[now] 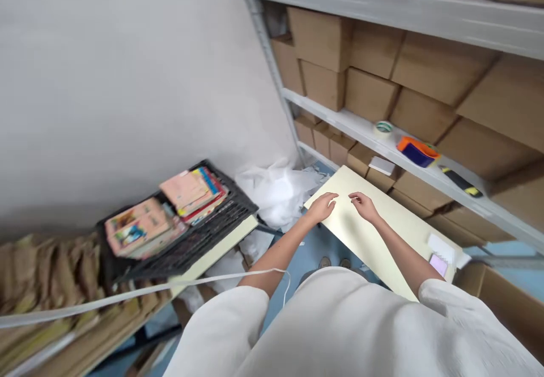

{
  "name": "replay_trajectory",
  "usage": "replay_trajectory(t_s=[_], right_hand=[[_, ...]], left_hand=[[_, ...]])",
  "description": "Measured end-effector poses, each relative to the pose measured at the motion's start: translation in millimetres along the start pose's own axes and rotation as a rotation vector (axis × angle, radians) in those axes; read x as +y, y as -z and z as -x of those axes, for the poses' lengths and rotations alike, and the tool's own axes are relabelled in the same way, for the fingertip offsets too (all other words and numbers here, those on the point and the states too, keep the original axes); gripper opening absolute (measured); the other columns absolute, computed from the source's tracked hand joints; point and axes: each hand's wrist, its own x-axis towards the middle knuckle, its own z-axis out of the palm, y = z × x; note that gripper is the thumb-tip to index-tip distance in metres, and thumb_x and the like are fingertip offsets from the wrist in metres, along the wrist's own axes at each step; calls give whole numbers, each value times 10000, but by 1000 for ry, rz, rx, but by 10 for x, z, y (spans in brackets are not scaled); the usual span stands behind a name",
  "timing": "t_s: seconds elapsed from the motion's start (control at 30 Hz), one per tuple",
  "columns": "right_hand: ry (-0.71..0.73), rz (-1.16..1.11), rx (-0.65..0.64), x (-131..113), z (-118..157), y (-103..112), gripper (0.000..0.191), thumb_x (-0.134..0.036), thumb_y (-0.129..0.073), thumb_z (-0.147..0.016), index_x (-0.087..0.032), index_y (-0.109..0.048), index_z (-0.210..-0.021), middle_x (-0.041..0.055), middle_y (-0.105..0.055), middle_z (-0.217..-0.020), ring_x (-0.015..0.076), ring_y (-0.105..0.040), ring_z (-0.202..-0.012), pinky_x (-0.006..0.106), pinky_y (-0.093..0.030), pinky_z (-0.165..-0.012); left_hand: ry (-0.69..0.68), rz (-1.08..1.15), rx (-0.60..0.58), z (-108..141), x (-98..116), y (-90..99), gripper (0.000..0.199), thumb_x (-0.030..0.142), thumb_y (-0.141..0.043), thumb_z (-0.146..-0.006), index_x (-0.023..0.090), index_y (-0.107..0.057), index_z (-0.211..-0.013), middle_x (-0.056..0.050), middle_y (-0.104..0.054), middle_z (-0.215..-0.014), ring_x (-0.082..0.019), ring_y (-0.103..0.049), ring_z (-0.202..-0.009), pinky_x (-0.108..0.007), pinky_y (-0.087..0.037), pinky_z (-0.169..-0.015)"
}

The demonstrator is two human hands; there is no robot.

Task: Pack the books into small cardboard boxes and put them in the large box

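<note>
Cream tabletop (pixel 403 219), black crate (pixel 236 202) with books (pixel 193 194)

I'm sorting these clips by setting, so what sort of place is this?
Probably a storeroom or packing area: a metal rack stands loaded with cardboard boxes, and what looks like a roll of tape sits on one of its shelves.

The head-worn camera looks forward and down past the white shirt (pixel 335 326) at the nearby tabletop (pixel 361 229).
</note>
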Motion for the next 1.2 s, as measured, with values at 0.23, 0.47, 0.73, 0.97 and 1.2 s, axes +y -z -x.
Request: replay_trajectory(t_s=[0.23,0.47,0.73,0.97,1.2], right_hand=[[190,-7,-307,-455,-507,-965,296,-387,-566,-900,-249,-776,-1056,76,-795,-1149,244,-735,-998,445,-585,-1006],[317,31,-558,-1039,-642,-2167,316,-383,-561,-895,-225,-780,-1059,90,-796,-1127,239,-731,-938,432,-596,-937],[525,25,-632,-1910,-773,-3649,305,-324,-544,-920,-238,-775,-1099,81,-784,-1164,225,-723,-966,408,-601,-938],[777,167,-550,-2510,-1006,-4629,390,-259,-516,-965,-239,-740,-1283,124,-701,-1384,279,-643,-1325,488,-529,-1152],[883,579,-479,-2753,-1200,-5026,654,-205,-507,-983,-223,-499,-1637,127,-481,-1703,344,-410,-1572,581,-411,-1228]], left_hand=[[232,-7,269,923,-588,459,431,223,-487,-1034,194,-684,-1416,-107,-715,-1443,-266,-661,-1351,-437,-515,-1192],[394,-30,489,1955,-1070,935,413,200,-529,-1013,200,-704,-1387,-104,-728,-1415,-264,-669,-1335,-441,-515,-1195],[399,-111,638,2852,-1842,1836,401,164,-529,-1007,204,-712,-1363,-106,-728,-1388,-260,-663,-1336,-442,-522,-1189],[381,-251,703,3071,-2459,2616,407,160,-491,-1034,212,-679,-1392,-119,-663,-1491,-264,-591,-1429,-458,-484,-1223],[515,-375,569,2931,-2802,2950,563,184,-580,-1001,168,-547,-1563,-181,-441,-1723,-350,-479,-1555,-534,-457,-1233]])
